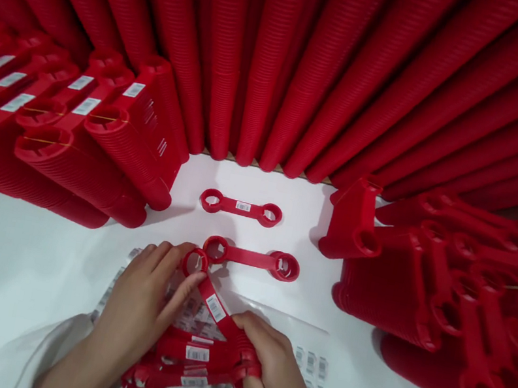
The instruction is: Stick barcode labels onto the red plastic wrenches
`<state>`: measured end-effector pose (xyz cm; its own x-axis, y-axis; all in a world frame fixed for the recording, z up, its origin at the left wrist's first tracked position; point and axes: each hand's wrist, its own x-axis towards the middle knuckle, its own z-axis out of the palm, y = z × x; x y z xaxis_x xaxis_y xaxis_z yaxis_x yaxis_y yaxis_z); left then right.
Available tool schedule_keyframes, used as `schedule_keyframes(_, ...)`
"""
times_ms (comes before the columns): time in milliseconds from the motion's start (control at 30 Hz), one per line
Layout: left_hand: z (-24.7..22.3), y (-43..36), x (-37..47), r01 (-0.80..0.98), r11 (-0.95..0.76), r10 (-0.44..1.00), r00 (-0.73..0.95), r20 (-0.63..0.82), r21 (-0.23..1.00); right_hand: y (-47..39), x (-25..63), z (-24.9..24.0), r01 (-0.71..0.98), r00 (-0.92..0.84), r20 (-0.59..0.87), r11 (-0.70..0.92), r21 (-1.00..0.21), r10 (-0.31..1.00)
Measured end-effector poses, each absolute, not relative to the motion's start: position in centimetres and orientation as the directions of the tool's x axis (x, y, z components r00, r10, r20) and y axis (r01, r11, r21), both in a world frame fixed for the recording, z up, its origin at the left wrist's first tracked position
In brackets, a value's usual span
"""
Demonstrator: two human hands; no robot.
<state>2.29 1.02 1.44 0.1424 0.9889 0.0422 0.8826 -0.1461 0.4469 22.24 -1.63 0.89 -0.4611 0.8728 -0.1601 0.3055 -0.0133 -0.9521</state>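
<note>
My left hand (141, 290) pinches one ring end of a red plastic two-ring piece (206, 286), which slants down towards my right hand. A white barcode label sits on its bar. My right hand (276, 369) is closed round the other end of this piece and the ends of several more labelled red pieces (171, 348) fanned out below. Just beyond my fingers lie more red two-ring pieces (251, 258), with no label showing. Farther off is a single red piece (235, 207) with a barcode label. Barcode label sheets (310, 361) lie partly hidden under my hands.
Tall ribbed stacks of red pieces (261, 88) line the back of the white table (28, 268). Banded, labelled stacks (117, 150) stand at the left. On the right are a short upright stack (348, 222) and loosely leaning stacks of red pieces (388, 282).
</note>
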Motion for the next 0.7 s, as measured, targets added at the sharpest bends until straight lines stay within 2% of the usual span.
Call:
schedule_keyframes(167,2.2,0.9,2.1,0.772,-0.044,0.998,0.063,-0.008,0.634,-1.5,22.3,0.8,0.313,-0.423,-0.199,-0.063,-0.948,0.884)
schedule_keyframes(233,2.4,0.8,2.0,0.743,-0.028,0.999,0.047,-0.010,0.669,-1.3,22.3,0.8,0.312,-0.392,-0.206,-0.081,-0.947,0.896)
schedule_keyframes(333,2.6,1.1,1.3,0.775,-0.143,0.981,0.192,-0.013,0.615,-1.2,22.4,0.8,0.272,-0.355,-0.159,-0.061,-0.960,0.921)
schedule_keyframes(433,2.6,1.6,-0.3,0.802,-0.271,0.917,0.383,-0.110,0.533,-1.2,22.4,0.6,0.264,-0.359,-0.159,-0.063,-0.962,0.920)
schedule_keyframes(500,2.4,1.8,-1.7,0.820,-0.260,0.904,0.392,-0.171,0.510,-1.2,22.4,0.4,0.286,-0.386,-0.186,-0.075,-0.955,0.904)
schedule_keyframes(700,0.8,1.7,-3.5,0.847,-0.216,0.932,0.327,-0.155,0.485,-1.3,22.2,0.0,0.360,-0.417,-0.258,-0.103,-0.927,0.871)
